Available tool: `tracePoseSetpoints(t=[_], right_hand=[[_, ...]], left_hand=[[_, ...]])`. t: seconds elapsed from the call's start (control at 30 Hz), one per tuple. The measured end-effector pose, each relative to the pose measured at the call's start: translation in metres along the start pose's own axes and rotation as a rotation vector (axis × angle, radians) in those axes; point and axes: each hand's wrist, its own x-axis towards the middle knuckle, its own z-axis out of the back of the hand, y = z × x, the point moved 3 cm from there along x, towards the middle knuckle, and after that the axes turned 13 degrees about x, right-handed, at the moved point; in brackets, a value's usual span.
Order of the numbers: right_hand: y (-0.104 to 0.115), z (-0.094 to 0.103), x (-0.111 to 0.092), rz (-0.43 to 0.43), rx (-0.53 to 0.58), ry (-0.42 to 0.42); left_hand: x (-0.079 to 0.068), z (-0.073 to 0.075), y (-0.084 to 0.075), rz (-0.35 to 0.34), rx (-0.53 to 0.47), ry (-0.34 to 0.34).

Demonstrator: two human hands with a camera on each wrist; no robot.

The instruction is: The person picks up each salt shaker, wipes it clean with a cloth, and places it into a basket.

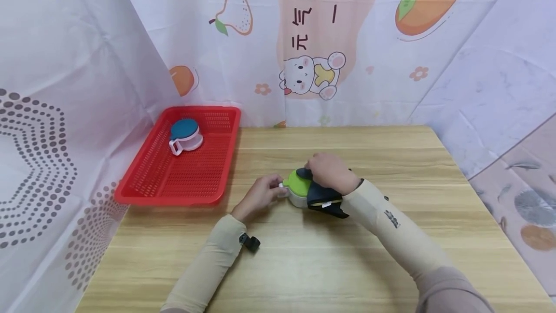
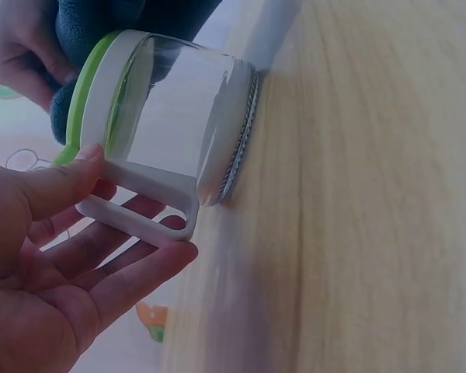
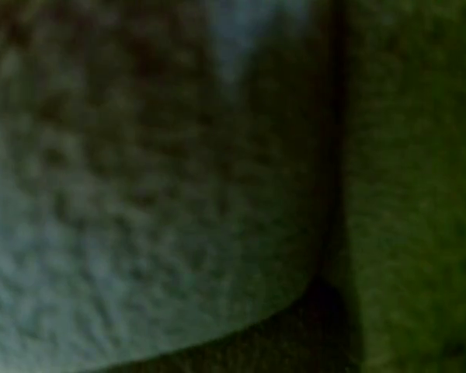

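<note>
A clear glass seasoning jar (image 2: 179,109) with a bright green lid (image 1: 298,184) stands on the wooden table. My left hand (image 1: 262,194) holds its white handle (image 2: 151,221), thumb on one side and fingers on the other. Over the lid's right part, my right hand (image 1: 332,173) grips a dark cloth (image 1: 322,194) and presses it there. The cloth hangs down beside the jar, hiding its right side. In the left wrist view, the cloth bunches against the lid. Blurred dark fabric (image 3: 140,233) fills most of the right wrist view.
A red plastic basket (image 1: 187,177) sits on the table at the left. Inside it is a similar jar with a blue lid (image 1: 184,128) and a white handle. A printed curtain (image 1: 243,62) hangs behind the table (image 1: 304,264).
</note>
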Motion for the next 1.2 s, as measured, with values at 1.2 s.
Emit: tracePoseSetpoints(t=[1.2], right_hand=[[0.039,-0.012,-0.004,0.318,-0.228,-0.091]], left_hand=[[0.000,-0.002,0.002,0.074,-0.029,-0.033]])
